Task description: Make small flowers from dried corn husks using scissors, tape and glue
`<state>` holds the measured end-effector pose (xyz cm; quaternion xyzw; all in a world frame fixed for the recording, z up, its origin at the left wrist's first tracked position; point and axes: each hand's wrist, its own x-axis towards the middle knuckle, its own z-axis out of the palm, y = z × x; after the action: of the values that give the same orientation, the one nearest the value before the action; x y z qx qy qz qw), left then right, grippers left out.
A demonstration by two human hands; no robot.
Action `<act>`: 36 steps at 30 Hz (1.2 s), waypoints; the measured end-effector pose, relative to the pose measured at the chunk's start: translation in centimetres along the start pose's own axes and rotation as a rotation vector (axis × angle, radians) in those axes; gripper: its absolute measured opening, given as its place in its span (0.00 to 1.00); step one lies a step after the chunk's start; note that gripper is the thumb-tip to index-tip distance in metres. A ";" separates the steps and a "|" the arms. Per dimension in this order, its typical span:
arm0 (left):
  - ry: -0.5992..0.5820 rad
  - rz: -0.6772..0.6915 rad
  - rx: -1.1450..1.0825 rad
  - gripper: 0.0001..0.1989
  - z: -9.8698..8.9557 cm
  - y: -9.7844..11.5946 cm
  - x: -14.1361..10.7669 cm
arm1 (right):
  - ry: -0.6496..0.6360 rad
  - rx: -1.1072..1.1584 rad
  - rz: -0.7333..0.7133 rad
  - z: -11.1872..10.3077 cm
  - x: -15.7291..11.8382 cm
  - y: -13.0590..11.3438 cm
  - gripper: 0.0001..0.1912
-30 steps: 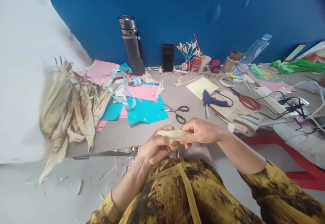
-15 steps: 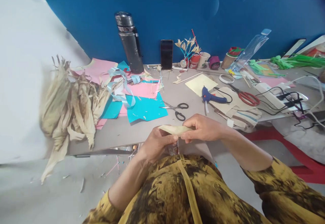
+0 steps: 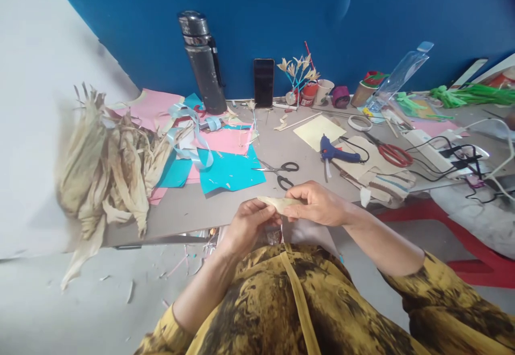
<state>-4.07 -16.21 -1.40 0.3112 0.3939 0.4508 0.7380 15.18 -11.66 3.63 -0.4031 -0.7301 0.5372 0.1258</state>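
Observation:
A pale strip of corn husk (image 3: 278,203) is stretched between my two hands at the table's front edge. My left hand (image 3: 250,223) pinches its left end between thumb and fingers. On the other side, my right hand (image 3: 316,205) grips the right end, fingers curled over it. Just beyond them lie black-handled scissors (image 3: 277,170), blades partly apart. A bundle of dried corn husks (image 3: 116,167) droops over the table edge at far left. Small husk flowers (image 3: 298,71) on blue stems stand in a little pot at the back.
Blue paper (image 3: 231,171) and pink paper (image 3: 229,139) lie left of the scissors. A blue glue gun (image 3: 338,151), red-handled scissors (image 3: 394,155) and a power strip (image 3: 436,154) are at right. A flask (image 3: 203,65) and a phone (image 3: 264,82) stand along the blue wall.
The husk strip has turned slightly, and its left tip shows less beyond my left fingers. Both hands stay close together in nearly the same place. The view has shifted a little.

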 end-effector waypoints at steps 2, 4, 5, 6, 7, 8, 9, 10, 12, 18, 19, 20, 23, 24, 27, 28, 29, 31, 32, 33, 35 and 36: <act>0.012 0.042 0.025 0.15 0.1 0.2 -0.1 | 0.026 -0.038 0.016 0.0 0.0 0.0 0.16; 0.006 0.064 0.049 0.14 0.2 0.4 -0.2 | 0.027 -0.068 0.023 0.0 0.0 -0.1 0.15; -0.007 0.053 0.046 0.14 0.3 0.5 -0.2 | 0.016 -0.079 0.023 0.0 -0.1 -0.2 0.14; -0.033 0.023 0.024 0.14 0.4 0.5 -0.3 | 0.001 -0.092 0.018 -0.1 -0.1 -0.3 0.14; -0.071 -0.017 -0.018 0.14 0.5 0.5 -0.3 | -0.015 -0.106 0.009 -0.2 -0.2 -0.4 0.14; -0.124 -0.061 -0.070 0.14 0.5 0.4 -0.3 | -0.032 -0.119 -0.003 -0.3 -0.2 -0.5 0.14; -0.184 -0.101 -0.121 0.14 0.6 0.3 -0.4 | -0.048 -0.129 -0.016 -0.5 -0.4 -0.6 0.15; -0.242 -0.134 -0.165 0.13 0.5 0.3 -0.5 | -0.063 -0.136 -0.028 -0.6 -0.5 -0.6 0.15; -0.304 -0.180 -0.237 0.13 0.2 0.4 -0.7 | -0.080 -0.150 -0.032 -1.1 -0.9 -0.7 0.15; -0.196 -0.069 -0.295 0.20 -1.4 1.7 -1.5 | -0.011 -0.154 0.035 -2.0 -2.0 -0.7 0.15; -0.203 -0.064 -0.250 0.23 -1.3 1.7 -1.5 | -0.014 -0.162 0.032 -2.0 -2.0 -0.8 0.16; -0.209 -0.068 -0.200 0.26 -1.0 1.6 -1.5 | -0.018 -0.181 0.025 -1.8 -1.9 -0.9 0.16; -0.148 -0.084 -0.058 0.22 0.3 0.9 -1.4 | -0.037 -0.253 0.011 -1.4 -1.5 -1.2 0.15; -0.129 -0.094 -0.034 0.20 0.6 0.7 -1.3 | -0.041 -0.269 0.008 -1.2 -1.4 -1.3 0.15; -0.212 -0.174 -0.017 0.17 0.7 0.4 -1.3 | -0.086 -0.274 -0.005 -1.1 -1.5 -1.2 0.13; -0.269 -0.211 -0.019 0.18 0.5 0.5 -1.3 | -0.110 -0.270 -0.006 -1.2 -1.6 -1.1 0.12; -0.317 -0.246 -0.020 0.18 0.2 0.5 -1.4 | -0.135 -0.268 -0.006 -1.3 -1.8 -0.9 0.12; -0.385 -0.304 -0.028 0.18 -0.6 0.6 -1.6 | -0.173 -0.262 0.001 -1.6 -2.1 -0.5 0.11; -0.399 -0.317 -0.038 0.19 -1.0 0.6 -1.7 | -0.180 -0.258 0.006 -1.7 -2.2 -0.4 0.11; -0.401 -0.315 -0.046 0.19 -1.3 0.6 -1.8 | -0.184 -0.251 0.011 -1.8 -2.3 -0.3 0.11; -0.372 -0.260 -0.053 0.18 -1.6 0.6 -1.8 | -0.164 -0.237 0.013 -1.9 -2.3 -0.4 0.12; -0.350 -0.214 -0.052 0.19 -1.6 0.6 -1.8 | -0.147 -0.231 0.013 -1.9 -2.2 -0.6 0.13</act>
<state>-6.18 -17.44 -1.16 0.3220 0.2784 0.3190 0.8468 17.51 -12.04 5.43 -0.3791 -0.7919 0.4783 0.0211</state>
